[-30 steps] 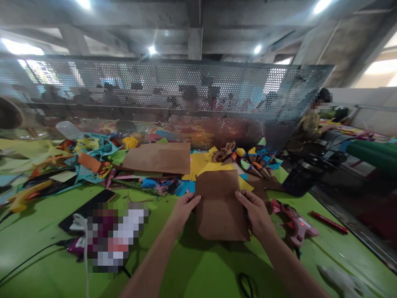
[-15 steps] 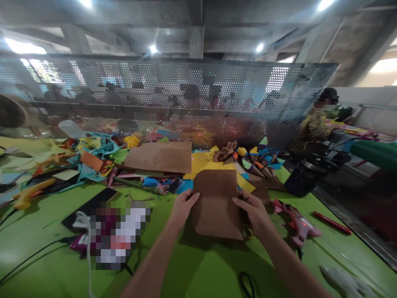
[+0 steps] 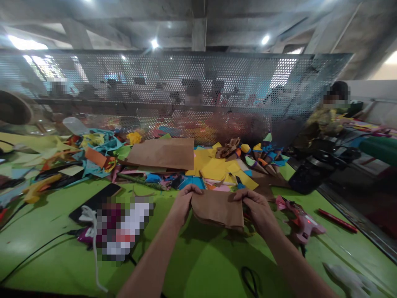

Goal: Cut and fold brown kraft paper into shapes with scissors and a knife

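A piece of brown kraft paper (image 3: 218, 209), folded over on itself, is held up above the green table (image 3: 198, 265). My left hand (image 3: 185, 203) pinches its upper left corner between thumb and fingers. At the upper right corner, my right hand (image 3: 254, 207) grips the same fold, fingers bent over the top edge. The lower edges hang loose towards me, slightly apart. Behind the paper lie yellow paper sheets (image 3: 214, 163) and a larger brown paper sheet (image 3: 163, 153). Right of my right hand rests a pink glue gun (image 3: 305, 225) with a small red light.
Coloured paper scraps (image 3: 99, 147) pile up along a perforated metal screen (image 3: 173, 82). On the left are a phone (image 3: 96, 200), a yellow glue gun (image 3: 39, 188) and cables. A red pen (image 3: 337, 220) and dark bottle (image 3: 308, 174) are at right. A co-worker (image 3: 328, 111) sits beyond.
The brown paper's upper part has been folded down, so it shows about half as tall. Both hands stay on its sides, now at the fold. The view has shifted slightly.
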Available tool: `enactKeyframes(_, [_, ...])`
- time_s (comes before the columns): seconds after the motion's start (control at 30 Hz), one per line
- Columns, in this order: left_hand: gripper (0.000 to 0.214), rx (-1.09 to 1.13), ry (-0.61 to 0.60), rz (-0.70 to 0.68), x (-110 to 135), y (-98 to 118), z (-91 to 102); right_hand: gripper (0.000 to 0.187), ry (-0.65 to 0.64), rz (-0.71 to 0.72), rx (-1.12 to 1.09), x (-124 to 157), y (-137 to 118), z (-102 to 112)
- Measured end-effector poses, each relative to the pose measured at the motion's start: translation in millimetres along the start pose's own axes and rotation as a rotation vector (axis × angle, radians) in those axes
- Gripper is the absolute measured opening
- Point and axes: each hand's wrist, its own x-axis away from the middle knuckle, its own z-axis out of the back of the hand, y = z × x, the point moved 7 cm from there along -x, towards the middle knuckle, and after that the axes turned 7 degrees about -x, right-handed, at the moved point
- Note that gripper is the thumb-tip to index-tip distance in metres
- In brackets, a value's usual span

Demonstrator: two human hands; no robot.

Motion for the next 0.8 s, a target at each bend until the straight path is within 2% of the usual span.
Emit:
enactKeyframes(0.13, [0.006,-0.068,-0.032,-0.047,0.7,4.1,-1.6,0.012,-0.010,0.186,0.176,3.0,-16.8,-2.3])
enactKeyframes(0.2, [0.006,-0.145,-0.043,-0.068,0.6,5.8,-4.0,0.013,-0.007,0.206,0.209,4.3,-20.2,-3.3])
enactKeyframes(0.3, [0.024,-0.237,-0.019,-0.126,-0.9,8.1,-5.4,0.017,0.018,0.128,0.120,5.1,-17.6,-3.1])
enactKeyframes(0.4, [0.034,-0.278,0.033,-0.209,-2.4,9.8,-3.9,0.038,0.001,0.013,-0.026,5.3,-10.4,-8.2])
enactKeyframes(0.5, [0.046,-0.310,0.025,-0.241,-1.6,10.1,-4.1,0.046,-0.024,-0.050,0.030,3.9,-3.4,-12.4])
enactKeyframes(0.6, [0.049,-0.389,-0.091,-0.198,2.5,14.7,-9.6,0.040,-0.026,-0.080,0.058,1.6,0.4,-10.3])
enactKeyframes(0.7, [0.049,-0.519,-0.290,-0.108,9.6,22.4,-21.7,0.031,-0.086,-0.073,0.067,1.0,-8.6,-11.6])
enactKeyframes(0.8, [0.025,-0.567,-0.410,-0.118,14.8,31.8,-35.2,0.019,-0.227,-0.011,0.224,2.5,-30.0,-23.8])
